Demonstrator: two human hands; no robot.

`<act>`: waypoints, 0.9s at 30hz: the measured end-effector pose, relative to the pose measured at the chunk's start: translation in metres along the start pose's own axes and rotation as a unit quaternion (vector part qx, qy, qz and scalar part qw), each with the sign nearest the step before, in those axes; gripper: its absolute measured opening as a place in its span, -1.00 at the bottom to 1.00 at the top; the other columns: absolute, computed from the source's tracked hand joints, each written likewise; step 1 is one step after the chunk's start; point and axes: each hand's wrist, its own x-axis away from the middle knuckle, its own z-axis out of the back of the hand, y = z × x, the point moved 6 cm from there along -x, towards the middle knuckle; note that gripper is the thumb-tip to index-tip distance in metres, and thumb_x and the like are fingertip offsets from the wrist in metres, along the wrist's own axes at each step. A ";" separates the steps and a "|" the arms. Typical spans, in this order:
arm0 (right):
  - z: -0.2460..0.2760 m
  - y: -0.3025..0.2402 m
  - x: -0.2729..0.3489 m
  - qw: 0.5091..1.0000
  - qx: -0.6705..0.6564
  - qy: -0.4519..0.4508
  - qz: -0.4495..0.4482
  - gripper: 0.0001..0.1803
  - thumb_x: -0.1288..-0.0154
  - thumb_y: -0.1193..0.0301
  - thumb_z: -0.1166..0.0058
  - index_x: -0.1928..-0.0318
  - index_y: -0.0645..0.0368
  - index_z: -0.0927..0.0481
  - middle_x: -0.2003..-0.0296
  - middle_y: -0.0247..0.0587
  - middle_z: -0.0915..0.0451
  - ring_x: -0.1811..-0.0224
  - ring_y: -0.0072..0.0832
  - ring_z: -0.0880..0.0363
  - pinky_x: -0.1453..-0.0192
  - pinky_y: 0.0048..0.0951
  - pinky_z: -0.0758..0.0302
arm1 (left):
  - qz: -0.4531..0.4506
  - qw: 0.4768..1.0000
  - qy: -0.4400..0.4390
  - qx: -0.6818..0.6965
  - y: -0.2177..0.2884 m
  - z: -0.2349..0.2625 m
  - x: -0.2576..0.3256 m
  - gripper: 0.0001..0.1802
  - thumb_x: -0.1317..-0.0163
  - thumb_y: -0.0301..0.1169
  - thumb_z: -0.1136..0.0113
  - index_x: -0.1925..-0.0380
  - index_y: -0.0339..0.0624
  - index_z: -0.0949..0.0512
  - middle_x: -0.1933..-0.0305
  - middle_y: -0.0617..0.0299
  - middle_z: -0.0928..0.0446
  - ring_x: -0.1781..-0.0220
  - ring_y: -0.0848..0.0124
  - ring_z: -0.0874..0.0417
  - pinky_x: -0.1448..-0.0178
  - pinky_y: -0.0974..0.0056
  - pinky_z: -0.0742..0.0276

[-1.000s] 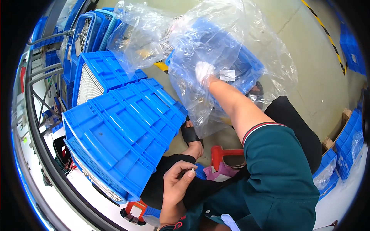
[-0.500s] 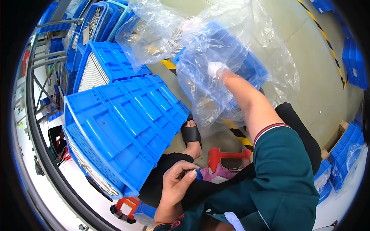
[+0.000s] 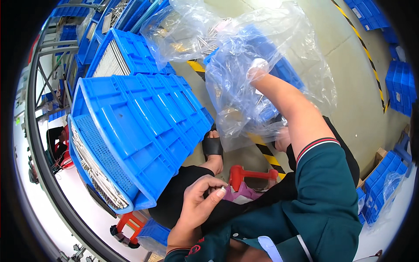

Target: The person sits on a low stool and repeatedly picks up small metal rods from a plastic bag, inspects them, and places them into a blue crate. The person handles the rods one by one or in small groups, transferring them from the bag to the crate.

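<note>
My left hand is closed near my lap, thumb against the fingers. A tiny pale tip shows at the pinch, too small to name. My right arm stretches forward over a blue crate draped with a large clear plastic bag. At the crate, my right hand has a white covering on it, partly behind the plastic; its fingers are hidden. Thin metal rods lie beyond the bag's left part.
Stacked blue crates with pale rods rise at my left. A red stool with purple cloth stands before my lap. Yellow-black tape marks the floor. More blue crates stand at the right.
The view has shifted a little, moving the crates on the left upward in the picture. My right hand has moved slightly right and farther off. My left hand keeps its pinch.
</note>
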 end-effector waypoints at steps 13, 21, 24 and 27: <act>0.039 -0.038 0.036 0.984 0.093 -0.153 -0.023 -0.79 -0.03 0.24 -0.15 0.26 -0.20 -0.71 0.40 -0.50 -0.63 0.37 -0.50 -0.59 0.57 -0.26 -0.38 | 0.003 1.000 0.015 0.016 -0.003 0.006 0.008 -0.82 -0.21 -0.45 -0.19 0.30 -0.40 -0.54 0.36 0.23 -0.46 0.33 0.55 -0.46 0.21 0.47 -0.34; 0.001 -0.009 0.035 0.992 0.030 -0.029 -0.115 -0.72 -0.13 0.21 -0.08 0.14 -0.13 -0.69 0.19 -0.42 -0.66 0.12 -0.54 -0.62 0.20 -0.35 -0.53 | -0.022 1.000 0.019 0.009 -0.003 0.009 0.015 -0.81 -0.20 -0.44 -0.20 0.29 -0.38 -0.55 0.38 0.25 -0.46 0.35 0.56 -0.44 0.24 0.45 -0.33; 0.051 0.002 0.082 0.999 -0.011 -0.041 -0.026 -0.74 -0.19 0.33 0.00 0.18 -0.01 -0.71 0.23 -0.26 -0.69 0.17 -0.37 -0.67 0.19 -0.25 -0.55 | -0.058 0.997 0.025 0.035 0.000 0.008 0.019 -0.83 -0.20 -0.42 -0.21 0.30 -0.34 -0.57 0.41 0.27 -0.49 0.38 0.56 -0.46 0.28 0.43 -0.36; 0.071 0.020 0.120 0.996 0.030 -0.072 0.051 -0.71 -0.20 0.30 0.00 0.14 0.03 -0.70 0.15 -0.17 -0.67 0.11 -0.24 -0.65 0.06 -0.25 -0.53 | -0.069 0.995 0.001 0.070 0.008 0.004 0.026 -0.79 -0.24 -0.40 -0.20 0.26 -0.37 -0.54 0.38 0.27 -0.48 0.34 0.57 -0.41 0.20 0.43 -0.33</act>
